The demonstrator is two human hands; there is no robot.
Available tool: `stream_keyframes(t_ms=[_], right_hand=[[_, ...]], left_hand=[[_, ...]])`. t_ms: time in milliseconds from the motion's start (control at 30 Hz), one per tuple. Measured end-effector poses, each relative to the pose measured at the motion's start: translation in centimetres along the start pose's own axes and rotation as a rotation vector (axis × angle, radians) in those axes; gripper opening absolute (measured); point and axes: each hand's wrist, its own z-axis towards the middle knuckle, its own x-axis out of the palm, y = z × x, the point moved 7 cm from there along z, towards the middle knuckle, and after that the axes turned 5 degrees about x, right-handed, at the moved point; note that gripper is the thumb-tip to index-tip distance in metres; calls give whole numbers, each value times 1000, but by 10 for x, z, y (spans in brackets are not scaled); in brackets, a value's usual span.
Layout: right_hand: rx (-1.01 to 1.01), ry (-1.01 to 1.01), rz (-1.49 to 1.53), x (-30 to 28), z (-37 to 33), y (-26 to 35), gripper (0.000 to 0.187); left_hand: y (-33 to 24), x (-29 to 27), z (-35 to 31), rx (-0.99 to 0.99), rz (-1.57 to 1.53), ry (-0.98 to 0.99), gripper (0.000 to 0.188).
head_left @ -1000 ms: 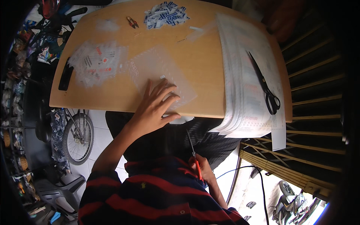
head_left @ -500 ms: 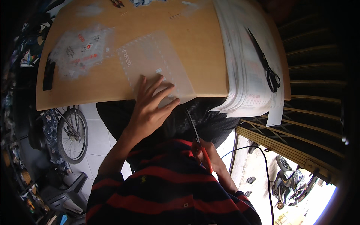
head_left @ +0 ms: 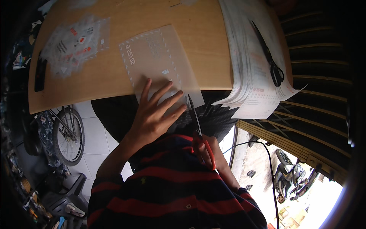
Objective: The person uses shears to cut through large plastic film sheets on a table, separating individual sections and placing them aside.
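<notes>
A translucent plastic sheet (head_left: 148, 57) with white printing and a striped border lies on the wooden table (head_left: 202, 42), its near end past the table's front edge. My left hand (head_left: 154, 114) presses on that near end, fingers spread. Red-handled scissors (head_left: 196, 120) are gripped in my right hand (head_left: 207, 147), low and close to my body. Their blades point away from me, with the tip beside the sheet's near right part, right of my left fingertips. Whether the blades touch the sheet I cannot tell.
Clear printed plastic pieces (head_left: 76, 47) are heaped at the table's left, beside a dark flat object (head_left: 40, 74). A stack of white printed sheets (head_left: 248, 68) overhangs the table's right front, with black scissors (head_left: 272, 63) on top. A bicycle wheel (head_left: 68, 135) stands at left.
The red-handled scissors have moved forward, bringing their tip up beside the sheet. My left hand stays on the sheet, fingers still spread. The whole view has shifted slightly.
</notes>
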Motion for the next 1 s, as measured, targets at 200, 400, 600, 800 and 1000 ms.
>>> stream_keyframes(t_ms=[200,400,600,800,1000], right_hand=[[-17,-14,-10,0,1,1,72],[15,-14,-35,-1,-2,3,72],[-33,-60,-100,0,-5,7,48],[-26,-41,-86,3,-3,13,52],[-51,-19,-40,4,-2,16,49]], left_hand=[[-2,3,-4,6,-20,25,28],[-2,-1,-2,11,-25,10,27],[-6,-8,-1,13,-30,-35,23],[-12,-19,8,34,-36,-58,15],[-9,-19,5,83,7,-2,15]])
